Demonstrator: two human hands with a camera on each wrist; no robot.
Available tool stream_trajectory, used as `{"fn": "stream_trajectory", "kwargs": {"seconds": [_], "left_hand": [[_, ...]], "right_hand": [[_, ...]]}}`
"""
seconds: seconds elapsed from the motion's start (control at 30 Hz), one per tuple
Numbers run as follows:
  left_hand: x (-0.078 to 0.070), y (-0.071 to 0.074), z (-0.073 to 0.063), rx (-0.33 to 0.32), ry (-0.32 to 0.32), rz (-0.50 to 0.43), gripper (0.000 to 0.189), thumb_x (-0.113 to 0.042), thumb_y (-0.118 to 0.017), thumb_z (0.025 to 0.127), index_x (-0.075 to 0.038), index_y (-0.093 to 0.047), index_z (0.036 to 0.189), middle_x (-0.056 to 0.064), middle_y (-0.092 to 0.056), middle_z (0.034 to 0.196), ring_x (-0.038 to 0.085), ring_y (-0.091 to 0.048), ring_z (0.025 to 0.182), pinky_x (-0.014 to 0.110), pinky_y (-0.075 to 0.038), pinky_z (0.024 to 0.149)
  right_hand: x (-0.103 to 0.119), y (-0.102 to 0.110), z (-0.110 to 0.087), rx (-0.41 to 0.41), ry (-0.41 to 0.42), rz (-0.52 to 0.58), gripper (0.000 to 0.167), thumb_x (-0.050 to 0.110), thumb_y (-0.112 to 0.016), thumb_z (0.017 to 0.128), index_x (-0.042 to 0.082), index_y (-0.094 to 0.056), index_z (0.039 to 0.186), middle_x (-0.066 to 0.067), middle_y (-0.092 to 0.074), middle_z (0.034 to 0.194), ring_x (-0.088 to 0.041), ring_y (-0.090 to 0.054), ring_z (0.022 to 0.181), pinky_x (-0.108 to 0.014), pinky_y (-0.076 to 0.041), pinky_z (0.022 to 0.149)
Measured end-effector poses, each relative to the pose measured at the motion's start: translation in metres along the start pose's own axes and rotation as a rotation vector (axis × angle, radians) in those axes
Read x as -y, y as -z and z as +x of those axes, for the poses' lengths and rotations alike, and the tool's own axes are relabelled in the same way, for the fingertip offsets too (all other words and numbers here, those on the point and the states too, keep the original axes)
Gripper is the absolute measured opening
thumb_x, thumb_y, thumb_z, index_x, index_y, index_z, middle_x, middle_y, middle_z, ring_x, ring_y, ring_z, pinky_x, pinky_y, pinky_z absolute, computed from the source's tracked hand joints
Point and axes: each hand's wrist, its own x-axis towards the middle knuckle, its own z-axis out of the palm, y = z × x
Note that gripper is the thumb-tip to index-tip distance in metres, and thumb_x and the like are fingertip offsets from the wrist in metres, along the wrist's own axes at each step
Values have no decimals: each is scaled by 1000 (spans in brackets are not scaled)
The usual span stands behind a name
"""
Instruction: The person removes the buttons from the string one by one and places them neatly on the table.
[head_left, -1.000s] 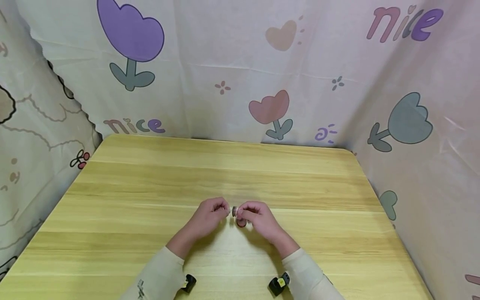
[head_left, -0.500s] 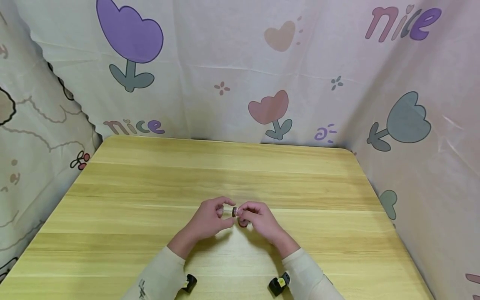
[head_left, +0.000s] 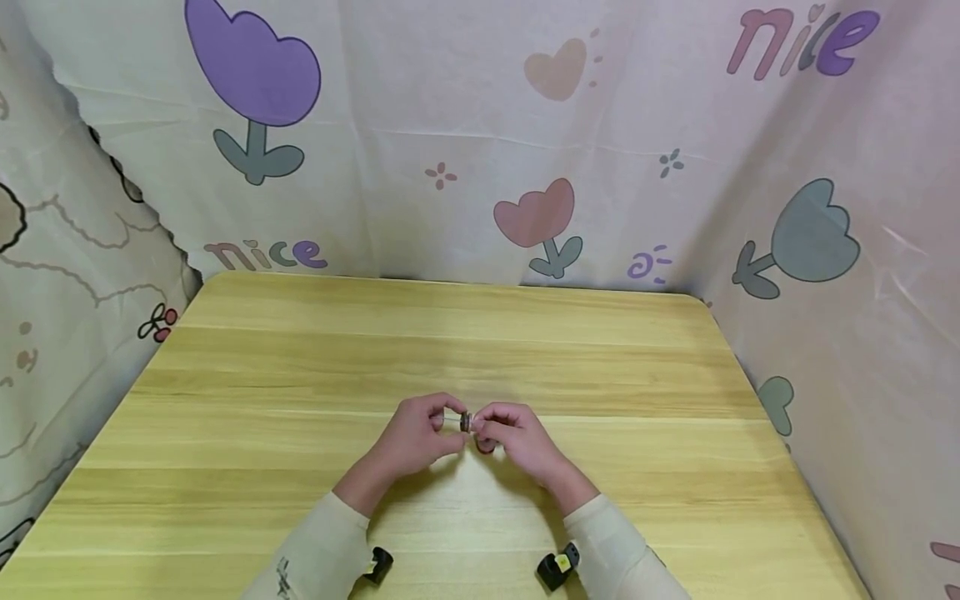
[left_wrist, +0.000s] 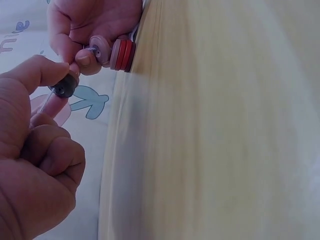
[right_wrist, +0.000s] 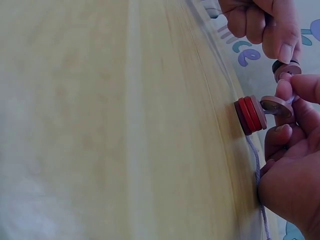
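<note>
Both hands meet over the middle of the table, around round button-like discs threaded on a thin cord (right_wrist: 258, 175). My left hand (head_left: 420, 429) pinches a dark brown and black disc (left_wrist: 64, 87) between thumb and index finger, its other fingers curled. A pale stretch of cord runs from that disc toward the left palm. Just to the right, my right hand (head_left: 517, 433) pinches the cord between thumb and fingertips. Below these fingers hang a pinkish-brown disc (right_wrist: 276, 106) and a stack of red and dark discs (right_wrist: 250, 115). Part of the cord is hidden by the fingers.
The light wood table (head_left: 300, 358) spreads around the hands. Printed fabric (head_left: 420, 100) hangs behind it and along both sides. Black wrist cameras sit at the left sleeve (head_left: 315, 542) and the right sleeve (head_left: 618, 550).
The left fingers have come apart, moved around the dark disc and come together on it. The disc has shifted slightly left. My right hand has hardly moved.
</note>
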Motion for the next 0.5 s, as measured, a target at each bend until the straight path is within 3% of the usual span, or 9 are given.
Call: {"fn": "stream_trajectory", "kwargs": {"seconds": [0.27,0.5], "left_hand": [[-1,3,-2,-15,3,1,25,-11,-82,81,-15,-70,102,-4,-29,61,12,-26,52,26,-27,50],[1,8,-2,-27,6,26,27,-11,-81,82,-8,-70,106,-3,-29,61,13,-25,52,26,-27,50]], "right_hand": [[-2,0,1,28,12,6,18,8,-58,100,-10,-65,100,-20,-54,79,-25,-49,72,-33,-44,69],[-2,0,0,31,13,31,20,6,-58,99,-14,-61,101,-17,-52,79,-25,-47,71,-34,-42,69]]}}
